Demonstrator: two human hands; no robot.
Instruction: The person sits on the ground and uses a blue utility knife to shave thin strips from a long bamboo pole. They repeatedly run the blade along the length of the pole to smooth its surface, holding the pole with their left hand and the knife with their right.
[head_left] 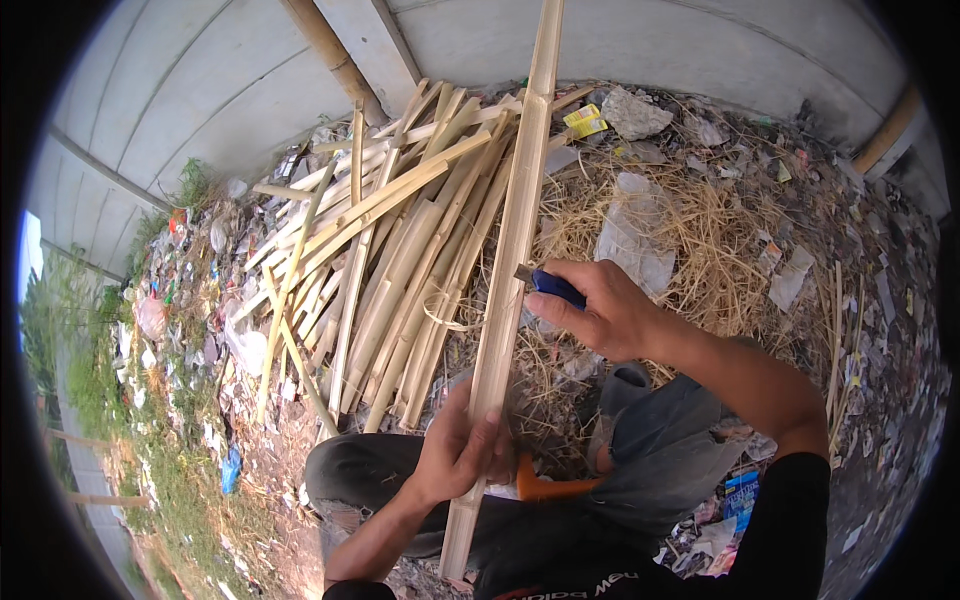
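Left hand grips bamboo slat near end; right hand clamps blue-handled knife on its right edge. Slat runs near-to-far; split pile crowds left.

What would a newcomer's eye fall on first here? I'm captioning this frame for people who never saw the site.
A long split bamboo strip runs up the middle, gripped low by the left hand. The right hand presses a blue-handled knife against its edge. Behind lies a heap of bamboo slats, left of straw and litter.
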